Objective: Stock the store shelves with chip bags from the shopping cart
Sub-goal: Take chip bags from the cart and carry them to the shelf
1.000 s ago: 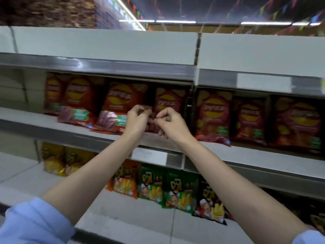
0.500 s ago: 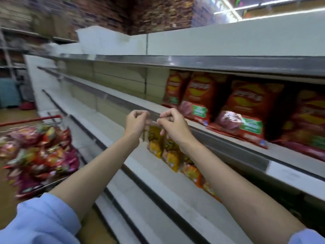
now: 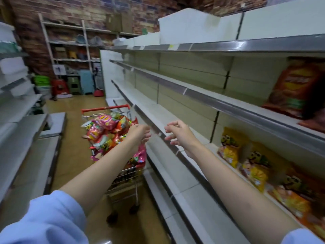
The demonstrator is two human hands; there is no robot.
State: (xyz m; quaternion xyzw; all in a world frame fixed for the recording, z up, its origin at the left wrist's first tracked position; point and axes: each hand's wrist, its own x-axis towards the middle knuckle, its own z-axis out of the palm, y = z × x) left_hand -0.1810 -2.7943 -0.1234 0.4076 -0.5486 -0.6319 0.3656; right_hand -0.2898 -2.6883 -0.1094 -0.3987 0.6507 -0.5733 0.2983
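Note:
A shopping cart [image 3: 105, 108] with a red handle stands in the aisle to the left of the shelving, heaped with pink, red and green chip bags [image 3: 103, 131]. My left hand [image 3: 139, 133] hangs over the cart's right side, fingers loosely curled downward, holding nothing. My right hand [image 3: 179, 133] hovers beside it in front of the shelf edge [image 3: 175, 150], fingers relaxed and empty. Red chip bags [image 3: 297, 88] stand on the upper shelf at far right. Yellow and orange bags [image 3: 253, 164] line the shelf below them.
The long white shelving [image 3: 175, 74] runs along the right, bare toward its far end. Another white shelf unit [image 3: 19, 120] lines the left side of the aisle. Stools, bins and a metal rack [image 3: 70, 50] stand against the brick back wall.
My view has swung left from the stocked shelf to the cart in the aisle. My hands, held together at the shelf before, have parted and now hang empty by the cart.

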